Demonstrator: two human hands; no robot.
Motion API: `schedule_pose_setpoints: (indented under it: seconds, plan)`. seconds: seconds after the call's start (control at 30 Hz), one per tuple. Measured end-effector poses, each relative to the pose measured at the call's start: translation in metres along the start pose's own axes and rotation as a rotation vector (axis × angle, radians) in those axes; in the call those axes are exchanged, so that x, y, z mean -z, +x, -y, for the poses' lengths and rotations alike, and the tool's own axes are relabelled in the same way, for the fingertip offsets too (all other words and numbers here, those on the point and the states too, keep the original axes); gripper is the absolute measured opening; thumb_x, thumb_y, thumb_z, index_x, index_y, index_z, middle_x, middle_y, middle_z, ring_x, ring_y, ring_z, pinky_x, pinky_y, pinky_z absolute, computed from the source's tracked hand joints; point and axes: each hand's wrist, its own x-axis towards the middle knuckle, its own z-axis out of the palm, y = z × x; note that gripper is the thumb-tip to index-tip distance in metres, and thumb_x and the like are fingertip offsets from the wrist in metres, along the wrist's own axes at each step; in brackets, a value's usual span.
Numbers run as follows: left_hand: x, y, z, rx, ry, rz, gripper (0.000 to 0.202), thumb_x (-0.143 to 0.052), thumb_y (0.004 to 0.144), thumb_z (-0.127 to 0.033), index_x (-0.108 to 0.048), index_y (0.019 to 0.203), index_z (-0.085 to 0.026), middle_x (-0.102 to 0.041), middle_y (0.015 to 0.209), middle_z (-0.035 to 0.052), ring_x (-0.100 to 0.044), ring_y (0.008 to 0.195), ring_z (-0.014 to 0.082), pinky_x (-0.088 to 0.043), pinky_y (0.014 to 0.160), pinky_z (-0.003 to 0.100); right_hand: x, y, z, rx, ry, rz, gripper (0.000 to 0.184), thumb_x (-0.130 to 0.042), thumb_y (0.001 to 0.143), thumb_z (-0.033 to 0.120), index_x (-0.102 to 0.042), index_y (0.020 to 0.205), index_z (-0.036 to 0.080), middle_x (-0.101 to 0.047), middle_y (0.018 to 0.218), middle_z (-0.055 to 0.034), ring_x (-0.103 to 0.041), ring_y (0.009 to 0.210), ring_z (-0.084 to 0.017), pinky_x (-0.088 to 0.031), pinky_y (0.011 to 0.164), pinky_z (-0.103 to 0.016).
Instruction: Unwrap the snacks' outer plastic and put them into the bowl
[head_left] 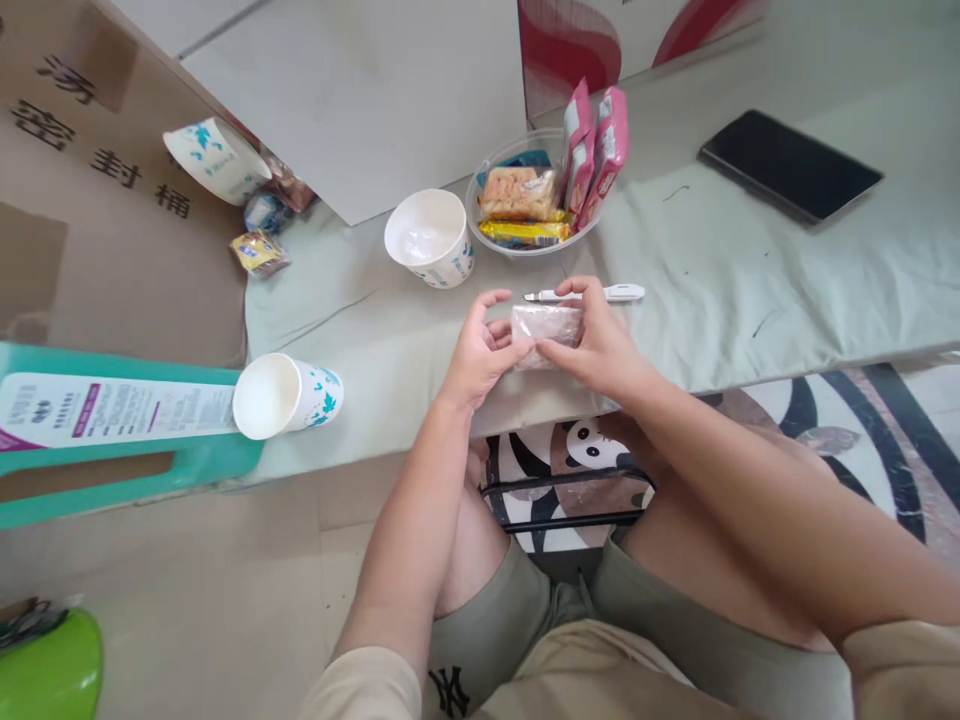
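Observation:
My left hand point(480, 350) and my right hand point(592, 345) both grip a small clear-wrapped snack packet point(546, 325) just above the near edge of the cloth-covered table point(712, 290). The fingers of each hand pinch one end of the packet. Just behind my right hand lies a white pen-like tool point(600, 293). Behind that stands a clear bowl point(480, 185) holding several wrapped snacks, with pink packets point(596, 150) standing upright in it. A white paper cup point(429, 238) stands upright to the bowl's left.
A paper cup point(289, 395) lies on its side at the table's left edge, another point(217, 160) is tipped over at the back left beside small wrapped snacks point(259, 250). A dark tablet point(791, 165) lies at the far right. A cardboard box point(97, 200) and a teal stool point(112, 470) stand left.

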Motion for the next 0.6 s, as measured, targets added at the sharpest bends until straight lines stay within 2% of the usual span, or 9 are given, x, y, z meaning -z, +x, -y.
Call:
schedule_pose_setpoints:
  seconds: [0.07, 0.17, 0.23, 0.3, 0.37, 0.43, 0.5, 0.57, 0.6]
  plan:
    - [-0.001, -0.004, 0.002, 0.014, 0.074, -0.065, 0.052, -0.089, 0.059, -0.036, -0.058, 0.098, -0.022, -0.070, 0.083, -0.0006, -0.067, 0.072, 0.0133, -0.053, 0.070, 0.025, -0.001, 0.001, -0.002, 0.026, 0.023, -0.009, 0.050, -0.067, 0.072, 0.026, -0.042, 0.116, 0.026, -0.055, 0.085, 0.0030, -0.052, 0.064, -0.014, -0.043, 0.064, -0.031]
    - [0.006, -0.015, -0.014, -0.136, 0.288, -0.353, 0.025, -0.079, 0.068, -0.028, -0.056, 0.077, -0.021, -0.061, 0.070, -0.0035, -0.057, 0.063, 0.0110, -0.047, 0.061, 0.024, 0.000, 0.003, 0.000, 0.063, 0.067, -0.051, 0.041, -0.063, 0.078, 0.030, -0.043, 0.114, 0.026, -0.060, 0.088, 0.0012, -0.059, 0.076, -0.017, -0.046, 0.069, -0.033]
    - [0.014, -0.020, -0.044, -0.335, 0.485, -0.588, 0.016, -0.071, 0.071, -0.018, -0.056, 0.073, -0.021, -0.054, 0.064, -0.0051, -0.047, 0.057, 0.0098, -0.039, 0.055, 0.023, 0.002, 0.005, 0.002, 0.032, 0.091, -0.033, 0.036, -0.060, 0.080, 0.033, -0.044, 0.112, 0.026, -0.061, 0.087, 0.0012, -0.060, 0.077, -0.017, -0.045, 0.069, -0.032]
    - [0.021, -0.013, -0.083, -0.547, 0.729, -0.721, 0.017, -0.068, 0.070, -0.009, -0.056, 0.070, -0.021, -0.048, 0.063, -0.0050, -0.043, 0.058, 0.0102, -0.037, 0.057, 0.024, 0.003, 0.007, 0.005, 0.009, 0.110, 0.000, 0.032, -0.058, 0.082, 0.034, -0.046, 0.110, 0.026, -0.061, 0.082, 0.0025, -0.057, 0.071, -0.015, -0.043, 0.066, -0.032]
    - [0.027, 0.011, -0.118, -0.629, 1.020, -0.668, 0.023, -0.066, 0.066, 0.000, -0.055, 0.070, -0.020, -0.050, 0.065, -0.0043, -0.048, 0.067, 0.0121, -0.043, 0.070, 0.025, 0.003, 0.009, 0.007, 0.018, 0.119, 0.020, 0.030, -0.058, 0.083, 0.033, -0.047, 0.109, 0.025, -0.061, 0.080, 0.0029, -0.056, 0.069, -0.015, -0.042, 0.067, -0.032]
    - [0.035, 0.048, -0.138, -0.516, 1.241, -0.535, 0.027, -0.068, 0.063, 0.003, -0.055, 0.068, -0.020, -0.048, 0.064, -0.0036, -0.055, 0.078, 0.0163, -0.047, 0.088, 0.031, 0.003, 0.012, 0.009, 0.023, 0.132, 0.029, 0.028, -0.057, 0.083, 0.033, -0.048, 0.108, 0.025, -0.061, 0.080, 0.0024, -0.057, 0.071, -0.016, -0.042, 0.069, -0.033]
    - [0.046, 0.090, -0.140, -0.296, 1.385, -0.335, 0.028, -0.070, 0.058, 0.005, -0.056, 0.063, -0.019, -0.045, 0.059, -0.0036, -0.060, 0.083, 0.0215, -0.046, 0.097, 0.038, 0.002, 0.015, 0.010, 0.010, 0.146, 0.032, 0.026, -0.056, 0.084, 0.032, -0.048, 0.108, 0.025, -0.062, 0.081, 0.0020, -0.059, 0.073, -0.016, -0.043, 0.070, -0.033]
    - [0.060, 0.127, -0.133, -0.115, 1.288, -0.206, 0.031, -0.072, 0.049, 0.007, -0.054, 0.050, -0.019, -0.042, 0.051, -0.0047, -0.061, 0.075, 0.0221, -0.049, 0.095, 0.041, 0.000, 0.018, 0.012, 0.005, 0.153, 0.037, 0.023, -0.053, 0.085, 0.031, -0.048, 0.106, 0.025, -0.062, 0.081, 0.0017, -0.060, 0.074, -0.017, -0.043, 0.071, -0.034]
    - [0.067, 0.141, -0.129, -0.116, 1.178, -0.165, 0.031, -0.073, 0.045, 0.007, -0.054, 0.047, -0.018, -0.043, 0.049, -0.0051, -0.061, 0.071, 0.0215, -0.050, 0.093, 0.042, 0.000, 0.019, 0.012, 0.010, 0.151, 0.040, 0.021, -0.051, 0.085, 0.029, -0.048, 0.105, 0.025, -0.061, 0.079, 0.0017, -0.060, 0.073, -0.018, -0.042, 0.071, -0.034]
